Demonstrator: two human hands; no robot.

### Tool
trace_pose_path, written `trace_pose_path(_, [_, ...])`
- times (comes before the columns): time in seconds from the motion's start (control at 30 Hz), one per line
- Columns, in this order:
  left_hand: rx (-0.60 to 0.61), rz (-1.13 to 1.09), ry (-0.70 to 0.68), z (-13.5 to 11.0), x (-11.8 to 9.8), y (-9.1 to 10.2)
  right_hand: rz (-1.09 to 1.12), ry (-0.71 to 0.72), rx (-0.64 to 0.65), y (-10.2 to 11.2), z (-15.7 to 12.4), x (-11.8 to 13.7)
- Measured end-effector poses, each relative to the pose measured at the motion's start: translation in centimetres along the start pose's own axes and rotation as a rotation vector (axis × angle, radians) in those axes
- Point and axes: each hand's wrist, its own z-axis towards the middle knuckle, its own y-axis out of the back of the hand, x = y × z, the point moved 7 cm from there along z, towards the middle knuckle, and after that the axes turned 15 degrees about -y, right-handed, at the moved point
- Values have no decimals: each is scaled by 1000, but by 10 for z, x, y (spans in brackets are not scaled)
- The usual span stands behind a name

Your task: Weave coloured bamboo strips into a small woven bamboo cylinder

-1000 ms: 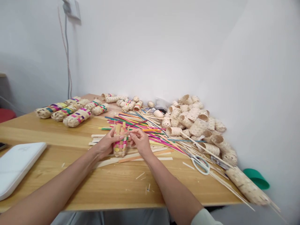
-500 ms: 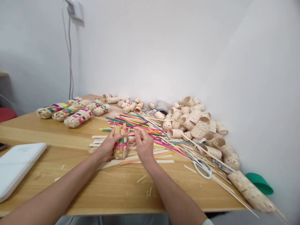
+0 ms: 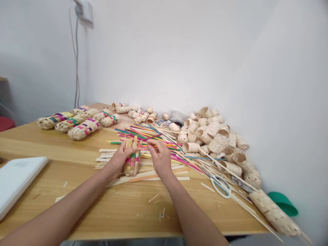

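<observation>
Pink, green and pale woven strips form a small cup (image 3: pixel 132 164), long axis near upright, below centre-left of the frame. The bare left hand (image 3: pixel 121 158), nearer, grasps its left side; the bare right hand (image 3: pixel 161 159) sits just right, fingers curled, its hold unclear. Pale cylindrical woven baskets (image 3: pixel 219 142) heap centre-right, contents indiscernible.

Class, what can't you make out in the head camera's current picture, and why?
Head view:
1. Left side of the woven basket: hidden by the left hand.
2. Whether the right hand grips anything: too small and blurred.
3. Rest of the white slab: cut off by the left edge.
4. Red thing: cut off there too.
</observation>
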Motion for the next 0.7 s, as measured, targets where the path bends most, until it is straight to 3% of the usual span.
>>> trace_pose_path(0.2, [99, 114, -46, 1, -4, -6, -150, -34, 105, -7, 7, -8])
trace_pose_path(0.43, [204, 210, 41, -6, -5, -11, -29, -129, 163, -10, 8, -12])
trace_pose_path(0.53, [270, 223, 51, -8, -6, -13, -191, -23, 158, -9, 7, -5])
trace_pose_path(0.7, [295, 392, -48, -4, -10, -10, -392, 97, 157, -6, 4, 4])
